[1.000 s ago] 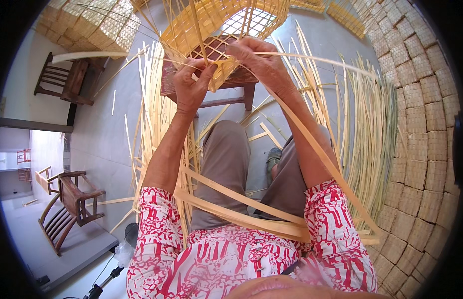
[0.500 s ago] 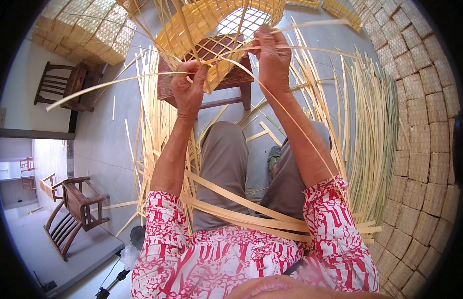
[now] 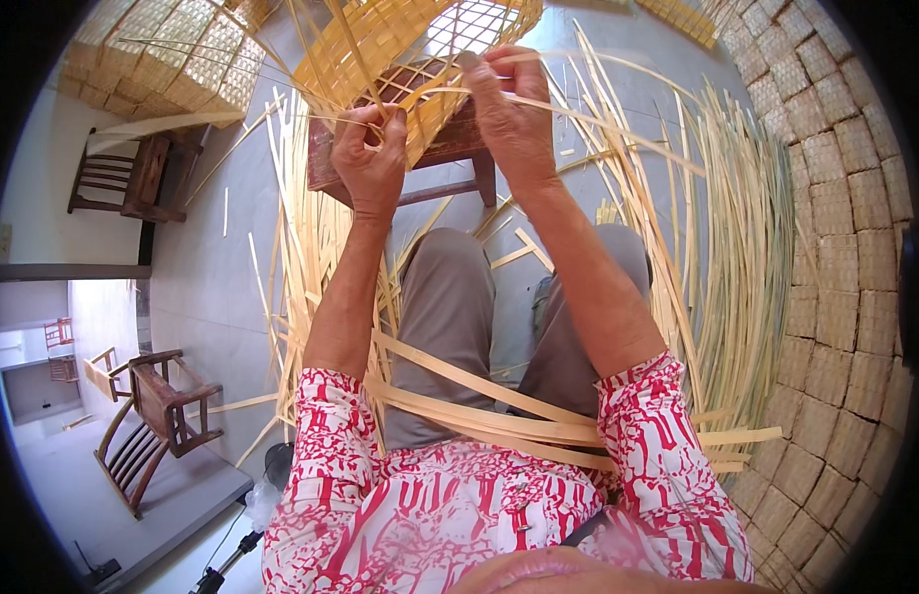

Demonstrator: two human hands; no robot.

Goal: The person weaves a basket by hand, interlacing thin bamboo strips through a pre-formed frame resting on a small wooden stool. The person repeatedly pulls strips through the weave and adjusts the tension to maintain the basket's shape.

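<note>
A half-woven yellow bamboo basket (image 3: 346, 65) with loose strip ends rests on a dark red wooden stool (image 3: 326, 168) in front of my knees. My left hand (image 3: 370, 163) is closed in a pinch at the basket's near left rim, where strips cross under its fingertips. To its right, my right hand (image 3: 516, 117) has thumb and fingers closed on a thin bamboo strip (image 3: 618, 124), whose long tail reaches out to the right. The exact grip under the right fingers is partly hidden. Several wide bamboo strips (image 3: 469, 421) lie across my lap.
Loose bamboo strips (image 3: 291, 223) cover the floor at left, and a bundle of greenish strips (image 3: 746, 228) lies at right. Stacked woven pieces (image 3: 840, 297) line the right side. Wooden chairs (image 3: 162, 401) stand at left, and more woven stacks (image 3: 172, 59) at the upper left.
My right hand has moved left, closer to my left hand, and turned. The strip tail on the left has swung upward. The basket and stool have shifted slightly left in view.
</note>
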